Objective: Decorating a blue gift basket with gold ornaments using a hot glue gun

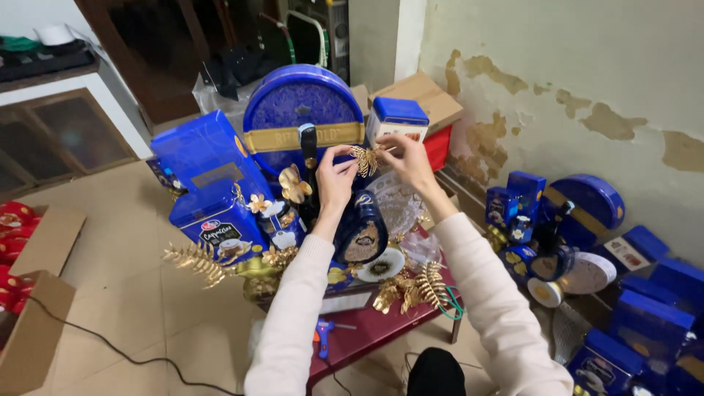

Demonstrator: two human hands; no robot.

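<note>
Fingers of both hands pinch one small gold sprig point(364, 158), held up in the air in front of the big round blue tin point(302, 110): the left hand point(335, 178) closes on its lower left side, the right hand point(405, 159) nips its right end, fingertips curled tight. To handle it well, a light grip near the stem looks wisest, since the thin gilt leaves would likely bend under a hard squeeze; keeping both wrists high should also keep the sleeves off the dark bottle point(309, 170) that stands just beside the left hand. Below the sprig sits a dark blue flask point(361, 229), with clear wrap point(397, 202) bunched to its right. Blue boxes point(209, 150) lean at the left of the stack, gold flowers point(292, 183) and gold leaves point(196, 260) tucked among them. All of it rests on a red table point(381, 330), where a glue gun point(323, 337) lies near the front edge. More blue tins point(587, 202) crowd the floor by the wall.
</note>
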